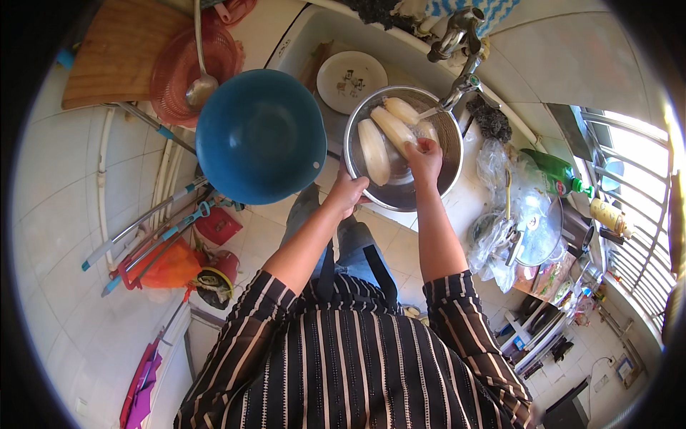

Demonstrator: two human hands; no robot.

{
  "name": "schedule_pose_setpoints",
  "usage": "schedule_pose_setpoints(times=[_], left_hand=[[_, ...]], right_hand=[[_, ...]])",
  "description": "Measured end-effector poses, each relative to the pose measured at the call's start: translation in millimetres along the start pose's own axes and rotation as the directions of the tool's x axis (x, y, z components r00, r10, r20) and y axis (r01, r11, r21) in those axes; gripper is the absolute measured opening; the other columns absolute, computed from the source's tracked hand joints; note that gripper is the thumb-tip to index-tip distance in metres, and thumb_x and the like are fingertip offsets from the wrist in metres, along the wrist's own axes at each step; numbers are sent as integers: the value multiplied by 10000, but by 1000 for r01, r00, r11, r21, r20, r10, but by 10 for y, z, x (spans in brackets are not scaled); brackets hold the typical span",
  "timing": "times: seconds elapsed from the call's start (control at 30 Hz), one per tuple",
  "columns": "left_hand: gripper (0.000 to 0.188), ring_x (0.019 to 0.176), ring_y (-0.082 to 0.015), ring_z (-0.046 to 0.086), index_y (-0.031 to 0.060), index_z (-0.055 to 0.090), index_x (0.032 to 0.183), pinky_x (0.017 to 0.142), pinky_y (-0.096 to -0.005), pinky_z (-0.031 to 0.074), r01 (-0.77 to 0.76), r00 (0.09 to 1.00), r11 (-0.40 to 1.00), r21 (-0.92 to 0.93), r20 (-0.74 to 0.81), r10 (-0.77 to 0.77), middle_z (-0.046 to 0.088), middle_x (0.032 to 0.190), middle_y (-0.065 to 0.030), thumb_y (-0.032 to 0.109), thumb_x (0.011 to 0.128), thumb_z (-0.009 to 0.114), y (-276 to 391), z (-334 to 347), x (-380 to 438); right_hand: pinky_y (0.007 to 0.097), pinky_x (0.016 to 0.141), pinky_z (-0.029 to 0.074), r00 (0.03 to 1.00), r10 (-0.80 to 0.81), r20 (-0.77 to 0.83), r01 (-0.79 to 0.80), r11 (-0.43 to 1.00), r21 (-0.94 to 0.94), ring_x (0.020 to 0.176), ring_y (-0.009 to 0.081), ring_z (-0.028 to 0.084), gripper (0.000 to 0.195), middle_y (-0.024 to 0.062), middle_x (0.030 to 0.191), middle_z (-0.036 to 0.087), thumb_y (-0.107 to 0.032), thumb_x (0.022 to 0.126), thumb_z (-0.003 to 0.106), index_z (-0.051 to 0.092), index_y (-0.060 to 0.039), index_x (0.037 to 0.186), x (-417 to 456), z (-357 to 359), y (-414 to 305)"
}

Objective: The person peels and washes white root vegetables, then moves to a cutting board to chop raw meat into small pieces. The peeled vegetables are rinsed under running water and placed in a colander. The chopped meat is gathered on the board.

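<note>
A round stainless steel bowl (350, 155) is at the sink's near edge, holding water and several peeled, pale, elongated vegetables (374, 153). My left hand (345, 194) grips its near left rim, thumb on top. Inside the bowl, my right hand (425, 161) has its fingers around the lower end of the middle vegetable (393, 128); the fingertips are partly hidden. Above the bowl's far right side is a metal faucet (465, 86), its spout end over the vegetables. Bubbles show on the water beside my right hand.
Left of the bowl stands a large blue basin (260, 139). A white plate (351, 80) lies in the sink (300, 37). Further left, a metal ladle (202, 88) rests in a pink strainer basket (169, 69). On the right are plastic bags (493, 166) and a green bottle (552, 169).
</note>
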State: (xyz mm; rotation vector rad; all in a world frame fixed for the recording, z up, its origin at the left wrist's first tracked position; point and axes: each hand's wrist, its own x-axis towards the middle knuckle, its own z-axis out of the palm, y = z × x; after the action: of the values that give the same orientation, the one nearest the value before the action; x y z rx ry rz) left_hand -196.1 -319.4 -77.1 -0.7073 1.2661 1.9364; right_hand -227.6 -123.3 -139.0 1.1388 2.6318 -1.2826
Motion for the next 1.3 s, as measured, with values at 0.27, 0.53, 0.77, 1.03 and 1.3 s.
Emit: schedule_pose_setpoints(times=[0.27,0.53,0.77,1.03,1.3], left_hand=[[787,1015,-264,585,255,131,1429,665,-416,607,12,1000,1000,5,18,-12,422,1262,-117,-14,774,475,4,-41,11],[789,1043,-259,575,259,136,1430,674,-424,599,33,999,999,7,7,-33,423,1272,-107,-12,774,480,27,-17,-3],[807,1040,-262,576,268,125,1432,668,-425,597,27,999,1000,10,19,-28,423,1276,-105,-12,767,487,55,-2,-3],[828,1046,-264,568,273,99,1441,673,-430,597,28,999,1000,1,32,-28,412,1281,-110,-17,766,479,-5,-42,15],[850,1059,-269,554,294,84,1452,715,-447,591,14,999,1000,-12,32,-14,387,1311,-101,-19,766,477,45,-16,-13]], right_hand=[[295,558,523,1000,-16,14,16,999,35,676,180,621,427,118,1033,574,-206,695,730,642,25,1044,-113,-76,-211],[294,578,533,995,-99,16,99,995,-9,767,195,635,423,119,1046,579,-215,688,731,655,13,1036,-24,-38,-33],[296,585,524,994,-109,20,109,993,-34,691,187,639,368,123,1030,585,-187,712,709,660,14,1016,-45,-56,-83],[269,517,514,978,134,161,-175,945,276,536,153,627,205,109,890,613,-91,822,608,643,21,990,-20,-149,-152],[263,522,546,998,-70,-9,66,887,458,593,162,652,192,96,933,647,4,921,452,604,13,1038,373,-621,-480]])
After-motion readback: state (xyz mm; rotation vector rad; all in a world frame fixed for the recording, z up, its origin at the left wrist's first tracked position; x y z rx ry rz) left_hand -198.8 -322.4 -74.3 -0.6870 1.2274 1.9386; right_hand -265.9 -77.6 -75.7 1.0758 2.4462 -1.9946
